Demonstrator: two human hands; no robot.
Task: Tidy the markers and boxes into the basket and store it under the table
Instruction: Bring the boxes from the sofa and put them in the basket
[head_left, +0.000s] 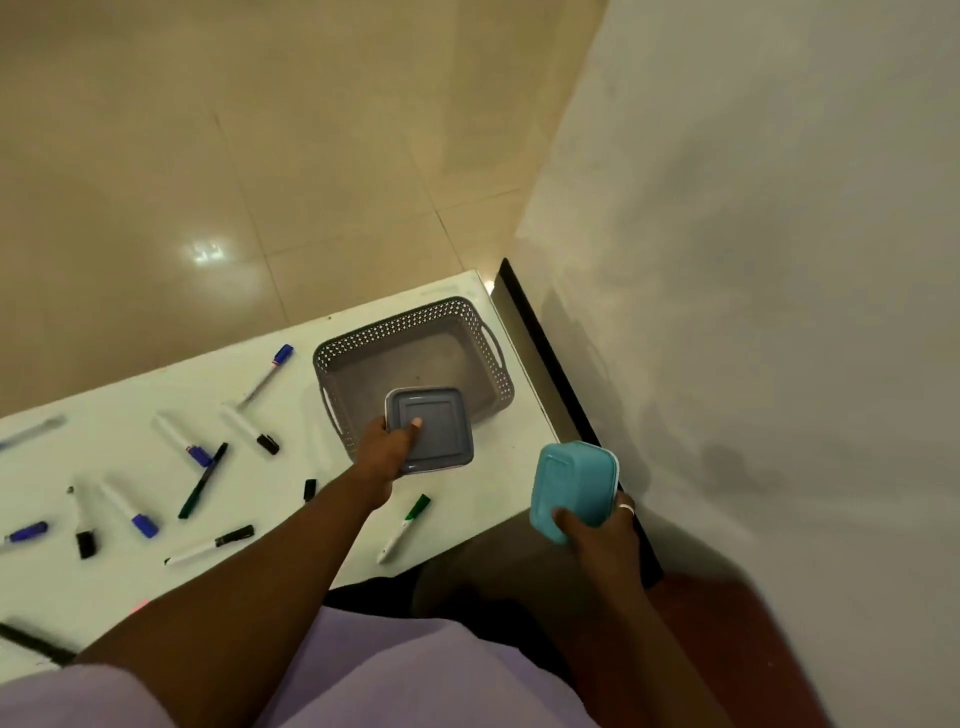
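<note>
Across the left of the white tabletop lie the loose whiteboard markers, blue-, black- and green-capped, scattered at all angles and well apart from the container, so each will probably need its own pick; a green-capped marker lies just beside the left forearm, near the table's front edge; the left hand is closed on a corner of the flat grey square plastic box, thumb on its lid, holding it over the near rim of the grey perforated plastic basket, seemingly to lower it inside; the basket looks empty and sits at the table's right end; the right hand grips the teal rounded plastic box off the table's corner, likely next in; the wall stands close on the right, which may cramp that arm.
</note>
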